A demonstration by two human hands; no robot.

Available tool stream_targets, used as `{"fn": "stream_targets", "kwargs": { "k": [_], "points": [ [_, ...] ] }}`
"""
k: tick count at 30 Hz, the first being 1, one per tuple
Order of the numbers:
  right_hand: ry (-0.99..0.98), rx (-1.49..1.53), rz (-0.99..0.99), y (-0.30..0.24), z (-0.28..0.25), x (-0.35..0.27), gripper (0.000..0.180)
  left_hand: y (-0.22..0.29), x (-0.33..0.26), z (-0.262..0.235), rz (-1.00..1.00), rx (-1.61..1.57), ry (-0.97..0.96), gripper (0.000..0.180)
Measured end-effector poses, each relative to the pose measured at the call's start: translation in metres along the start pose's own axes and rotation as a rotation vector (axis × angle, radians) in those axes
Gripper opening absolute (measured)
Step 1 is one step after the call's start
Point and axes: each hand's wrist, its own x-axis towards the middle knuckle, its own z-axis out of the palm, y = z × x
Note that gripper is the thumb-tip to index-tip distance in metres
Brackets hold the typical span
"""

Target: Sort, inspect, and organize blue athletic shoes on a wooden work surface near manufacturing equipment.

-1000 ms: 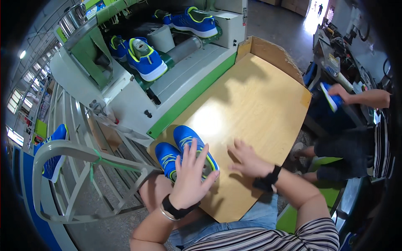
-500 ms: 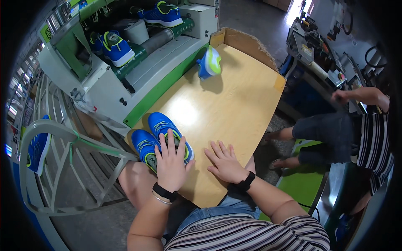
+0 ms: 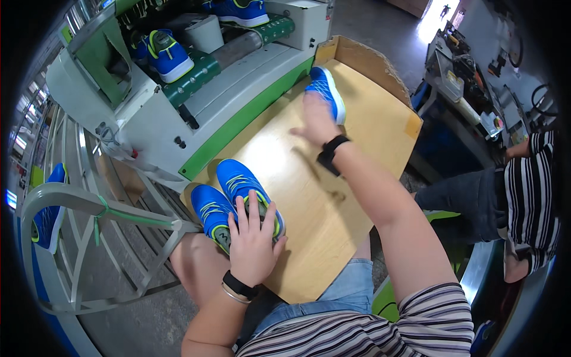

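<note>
Resting flat on a pair of blue shoes (image 3: 238, 205) at the tabletop's (image 3: 333, 238) near-left corner, the left hand (image 3: 254, 241) presses without gripping, while the right hand (image 3: 315, 122) reaches, seemingly open, for a third shoe (image 3: 327, 92) at the far edge, not yet collected.

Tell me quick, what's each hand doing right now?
Left hand: open, fingers spread, resting on the pair of blue shoes.
Right hand: open, reaching at the single blue shoe.

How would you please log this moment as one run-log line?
left hand: resting on pair of blue shoes | right hand: reaching to single blue shoe, touching | surface: wooden table
</note>
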Motion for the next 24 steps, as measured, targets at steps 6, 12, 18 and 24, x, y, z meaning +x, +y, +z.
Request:
{"fn": "stream_targets", "kwargs": {
  "k": [6,12,18,24],
  "points": [
    [0.260,0.221,0.300,0.126,-0.003,-0.002,0.095,0.001,0.002,0.001,0.009,-0.008,0.010,0.079],
    [0.364,0.710,0.505,0.145,-0.003,-0.061,0.072,-0.001,0.001,0.005,0.010,-0.018,0.056,0.076],
    [0.286,0.639,0.410,0.028,-0.007,-0.151,0.076,-0.003,-0.002,0.007,0.010,-0.017,0.068,0.082],
    [0.120,0.512,0.212,-0.104,-0.019,-0.215,0.080,-0.007,-0.004,0.015,-0.146,-0.091,0.227,0.091]
  ]
}}
